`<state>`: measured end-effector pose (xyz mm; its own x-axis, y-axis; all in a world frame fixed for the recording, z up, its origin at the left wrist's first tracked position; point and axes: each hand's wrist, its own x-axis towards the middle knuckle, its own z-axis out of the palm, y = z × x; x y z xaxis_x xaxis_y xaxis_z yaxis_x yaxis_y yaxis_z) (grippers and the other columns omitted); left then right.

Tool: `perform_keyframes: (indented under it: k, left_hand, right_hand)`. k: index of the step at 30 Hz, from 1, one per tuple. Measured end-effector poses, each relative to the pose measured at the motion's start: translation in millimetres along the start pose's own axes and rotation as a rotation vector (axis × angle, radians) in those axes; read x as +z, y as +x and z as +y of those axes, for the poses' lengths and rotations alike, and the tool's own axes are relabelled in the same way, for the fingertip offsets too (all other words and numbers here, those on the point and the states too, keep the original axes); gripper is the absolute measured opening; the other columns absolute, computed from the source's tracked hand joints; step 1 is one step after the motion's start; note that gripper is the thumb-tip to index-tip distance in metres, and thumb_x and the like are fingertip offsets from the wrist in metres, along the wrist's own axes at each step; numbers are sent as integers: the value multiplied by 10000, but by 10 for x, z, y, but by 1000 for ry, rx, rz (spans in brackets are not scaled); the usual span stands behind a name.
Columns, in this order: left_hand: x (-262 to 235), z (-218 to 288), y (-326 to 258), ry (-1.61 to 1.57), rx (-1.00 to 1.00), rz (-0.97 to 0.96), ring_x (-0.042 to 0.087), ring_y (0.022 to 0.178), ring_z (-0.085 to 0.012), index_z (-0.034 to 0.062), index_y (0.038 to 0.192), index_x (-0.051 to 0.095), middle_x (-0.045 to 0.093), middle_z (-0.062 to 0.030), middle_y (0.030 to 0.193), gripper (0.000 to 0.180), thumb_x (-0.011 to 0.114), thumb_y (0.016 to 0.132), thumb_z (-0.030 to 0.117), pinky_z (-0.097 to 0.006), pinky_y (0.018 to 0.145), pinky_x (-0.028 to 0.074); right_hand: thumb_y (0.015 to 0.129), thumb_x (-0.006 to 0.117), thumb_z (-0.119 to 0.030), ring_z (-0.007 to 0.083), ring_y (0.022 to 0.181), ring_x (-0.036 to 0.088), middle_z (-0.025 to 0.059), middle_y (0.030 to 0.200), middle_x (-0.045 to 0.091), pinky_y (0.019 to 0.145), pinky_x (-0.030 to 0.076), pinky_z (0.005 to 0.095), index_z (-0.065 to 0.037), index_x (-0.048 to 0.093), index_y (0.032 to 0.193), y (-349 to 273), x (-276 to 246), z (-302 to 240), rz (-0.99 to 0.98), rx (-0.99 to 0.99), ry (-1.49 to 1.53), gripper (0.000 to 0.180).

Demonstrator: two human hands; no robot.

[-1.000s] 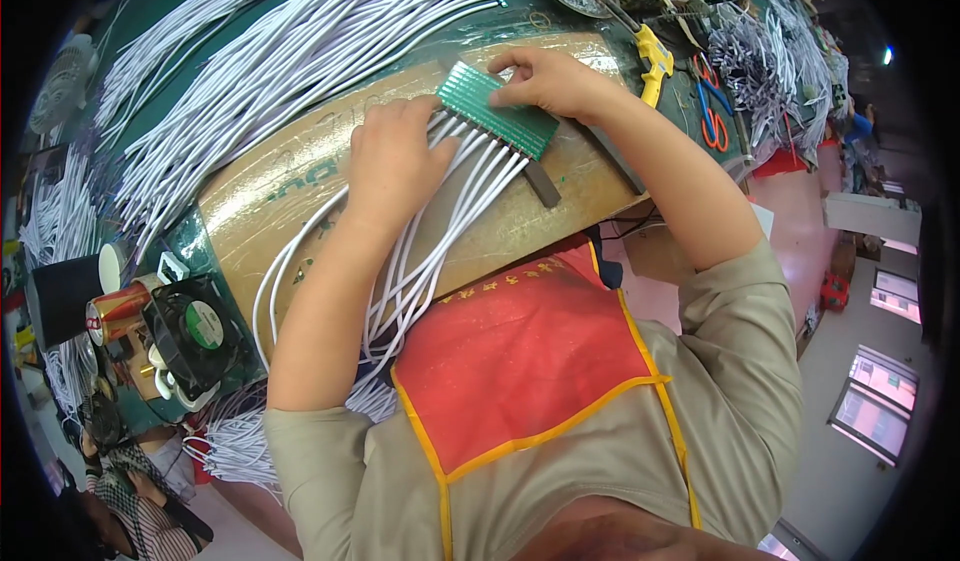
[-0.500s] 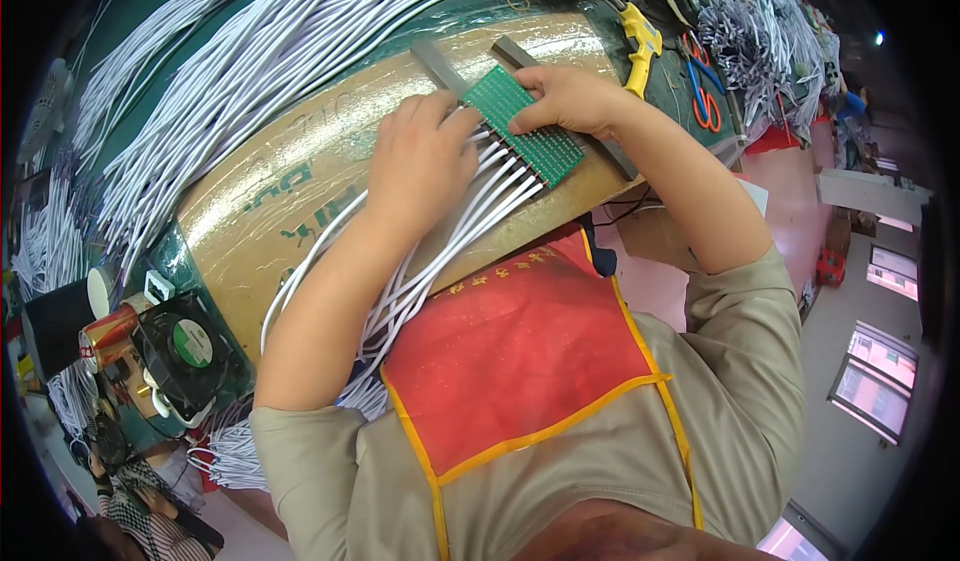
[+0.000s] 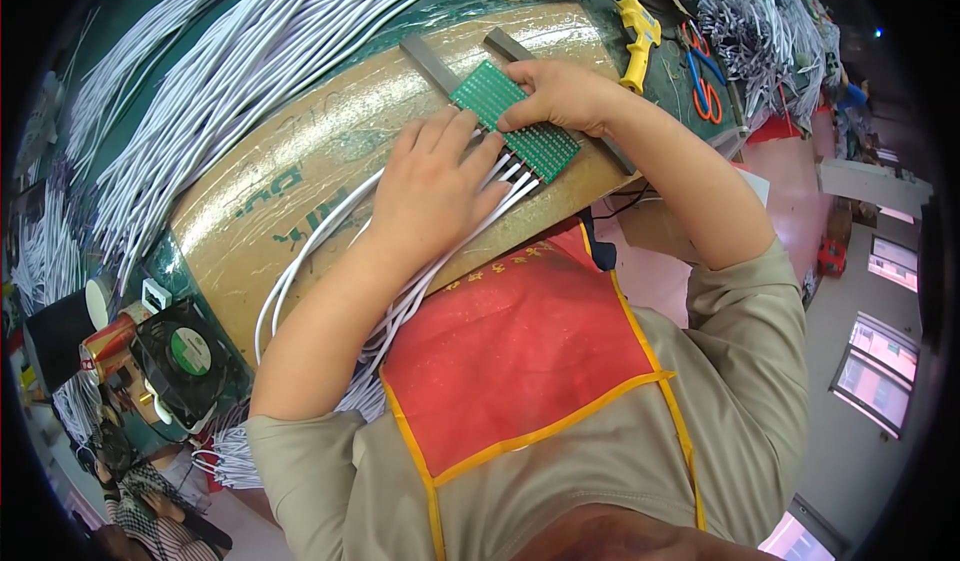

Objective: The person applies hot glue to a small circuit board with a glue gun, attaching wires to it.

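A green perforated circuit board (image 3: pixel 540 146) lies tilted across two grey metal bars (image 3: pixel 428 62) on a brown board (image 3: pixel 330 161). My right hand (image 3: pixel 565 96) grips its far right edge, thumb on top and fingers around the side. White cables (image 3: pixel 505 193) run from the near edge of the circuit board down towards my lap. My left hand (image 3: pixel 430 176) lies over these cables, its fingertips at the board's near left edge. Its palm hides part of the cables, and whether its fingers pinch one cannot be seen.
Long bundles of white cables (image 3: pixel 240 81) cover the far left of the table. A yellow-handled tool (image 3: pixel 640 41) and red-and-blue pliers (image 3: pixel 705 86) lie at the right. A black fan (image 3: pixel 185 356) and a red can (image 3: pixel 108 343) stand at the left. Another person (image 3: pixel 160 521) sits at lower left.
My left hand has slid right and slightly nearer along the cables, with its fingers flatter over them. The circuit board has shifted slightly left with my right hand still on it.
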<state>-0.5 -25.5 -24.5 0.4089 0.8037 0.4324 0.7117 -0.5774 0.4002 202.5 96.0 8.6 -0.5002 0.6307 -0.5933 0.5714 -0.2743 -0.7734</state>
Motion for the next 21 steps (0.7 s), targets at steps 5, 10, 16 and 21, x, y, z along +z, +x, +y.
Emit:
perform_keyframes:
  k: [5, 10, 16, 21]
  left_hand:
    - [12, -7, -6, 29, 3, -12, 556, 1250, -334, 103, 1193, 703, 610, -126, 1283, 457, 778, 805, 333, -476, 1036, 437]
    - [28, -21, -1, 31, 27, 15, 556, 1232, -308, 80, 1178, 698, 618, -125, 1233, 461, 749, 818, 363, -468, 1031, 429]
    - [35, -13, -5, 40, 17, 23, 555, 1232, -304, 77, 1175, 701, 616, -128, 1249, 456, 749, 817, 355, -468, 1028, 430]
    - [38, -14, -7, 30, 9, 18, 550, 1242, -303, 76, 1176, 706, 615, -131, 1259, 450, 745, 820, 350, -465, 1032, 425]
  right_hand:
    - [824, 792, -57, 121, 885, 677, 77, 1035, 725, 765, 558, 273, 4, 626, 1235, 32, -7, 29, -9, -6, -44, 447]
    - [824, 788, -64, 140, 912, 673, 97, 1056, 727, 790, 553, 288, 35, 589, 1295, -6, 9, -10, 38, -56, -196, 521]
    - [819, 787, -61, 149, 933, 674, 113, 1082, 727, 815, 553, 293, 47, 571, 1325, 27, 11, 21, 51, -56, -236, 560]
    - [814, 784, -53, 154, 943, 673, 113, 1083, 727, 827, 553, 296, 49, 569, 1325, 16, 30, 15, 86, -71, -294, 565]
